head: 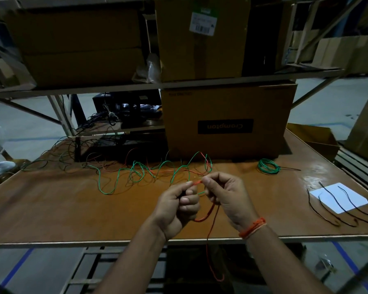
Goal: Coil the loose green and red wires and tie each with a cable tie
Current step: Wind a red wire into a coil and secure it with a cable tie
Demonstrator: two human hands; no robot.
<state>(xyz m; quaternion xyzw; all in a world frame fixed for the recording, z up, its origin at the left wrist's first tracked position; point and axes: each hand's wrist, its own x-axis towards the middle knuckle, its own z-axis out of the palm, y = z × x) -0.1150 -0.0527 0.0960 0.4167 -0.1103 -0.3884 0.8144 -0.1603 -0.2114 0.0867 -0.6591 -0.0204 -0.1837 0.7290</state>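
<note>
Head view shows both hands raised over the near half of the tabletop, working the red wire. The left hand has its fingers curled into a closed grip around what looks like the start of a small red coil, with a short red stretch crossing to the right hand, whose thumb and forefinger pinch it at the top. From the right hand's grip the red wire drops toward 6 o'clock, passes the tabletop edge and hangs free below, ending in a small curl.

The step in hand appears to be winding the red wire. To do it well, the left hand should keep the loops stacked and firmly held while the right feeds slack in even turns, sliding along the wire rather than tugging, since the far part of it is tangled with the loose green wire lying at about 11 o'clock from the hands. Pulling hard would likely drag that green wire along or tighten a knot, so easing the strands apart first seems wise.

A finished green coil rests at 2 o'clock, apart from the hands. The black cable ties lie across a white card at 3 o'clock, within reach once the red loops are gathered.
</note>
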